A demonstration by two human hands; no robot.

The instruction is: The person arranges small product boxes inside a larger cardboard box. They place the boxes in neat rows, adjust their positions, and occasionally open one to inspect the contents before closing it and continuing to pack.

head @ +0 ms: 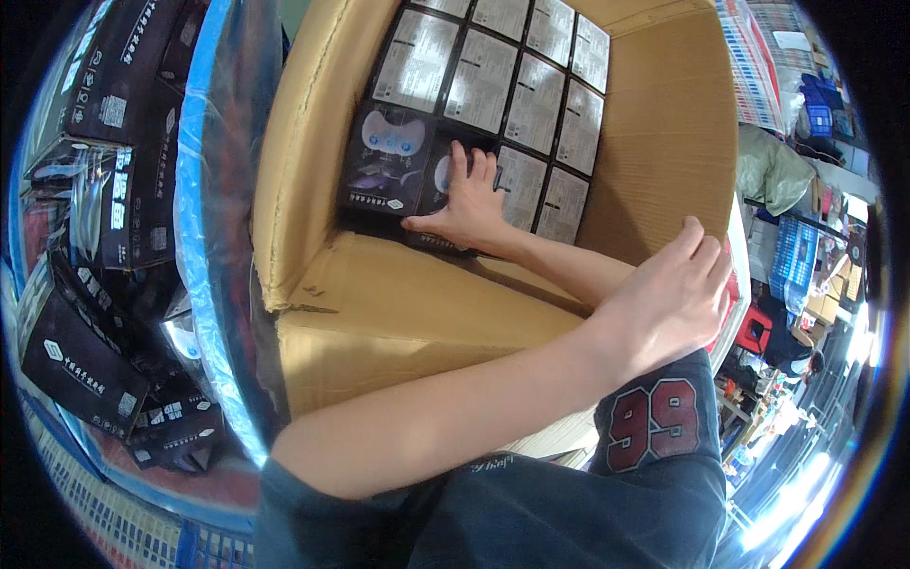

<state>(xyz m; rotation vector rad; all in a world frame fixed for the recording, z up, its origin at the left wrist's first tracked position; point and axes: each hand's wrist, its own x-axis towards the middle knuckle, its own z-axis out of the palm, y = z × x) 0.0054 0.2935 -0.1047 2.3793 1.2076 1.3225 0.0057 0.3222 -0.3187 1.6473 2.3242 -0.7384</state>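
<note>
A large open cardboard carton (665, 107) is in front of me, packed with rows of small retail boxes. Most show a white printed face (483, 78). Two at the near left are black, one a black box (387, 160) with a picture of a pale massager-like device. My right hand (473, 203) reaches into the carton, its fingers spread over the other black box (439, 174) and partly hiding it. Crossing above my right forearm, my left arm extends to the right. There my left hand (686, 284) grips the carton's right-hand edge.
At left, more black printed boxes (85, 355) lie loosely heaped inside a blue-rimmed container (195, 142). A near carton flap (405, 284) folds toward me. On the right are a blue crate (793, 252), a red stool (753, 328), a pale plastic bag (775, 171) and another person (785, 345).
</note>
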